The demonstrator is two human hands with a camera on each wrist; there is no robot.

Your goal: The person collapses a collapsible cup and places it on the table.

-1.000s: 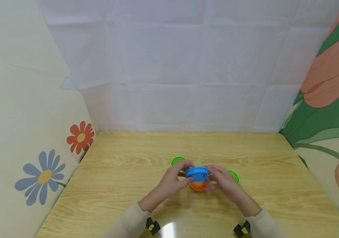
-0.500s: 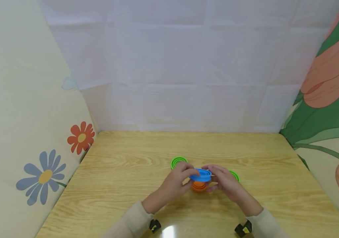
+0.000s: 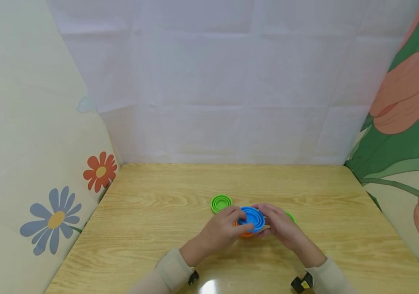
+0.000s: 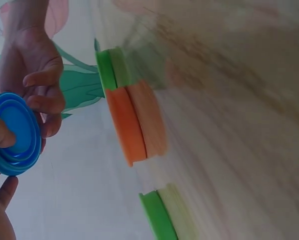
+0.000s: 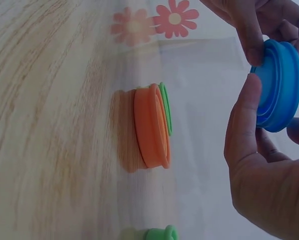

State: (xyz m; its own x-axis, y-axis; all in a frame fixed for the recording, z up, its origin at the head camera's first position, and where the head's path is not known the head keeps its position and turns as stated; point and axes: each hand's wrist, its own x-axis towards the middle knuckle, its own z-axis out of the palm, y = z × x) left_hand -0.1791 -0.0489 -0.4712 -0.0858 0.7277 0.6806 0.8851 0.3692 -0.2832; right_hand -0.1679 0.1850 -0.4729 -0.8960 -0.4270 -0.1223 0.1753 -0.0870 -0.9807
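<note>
A blue collapsible cup (image 3: pixel 255 218), folded flat with concentric rings, is held above the table between both hands. My left hand (image 3: pixel 222 228) pinches its left side, fingertips over the inner rings. My right hand (image 3: pixel 280 226) curls round its right edge, and in the right wrist view the thumb (image 5: pixel 247 107) lies at the rim. Beneath the blue cup, an orange collapsed cup (image 5: pixel 150 127) sits on the table, mostly covered in the head view. Green collapsed cups lie close by: one (image 3: pixel 221 203) behind my left hand, another (image 3: pixel 291 217) largely hidden behind my right.
The wooden table (image 3: pixel 150 228) reaches back to a white cloth backdrop (image 3: pixel 209 81). Flower-printed cloth hangs on the left side (image 3: pixel 29 134) and the right side (image 3: pixel 411 134).
The blue cup has shifted a little right and tilted so its ringed face turns up toward the head camera. My left hand has moved right with it; the right hand stays nearly in place.
</note>
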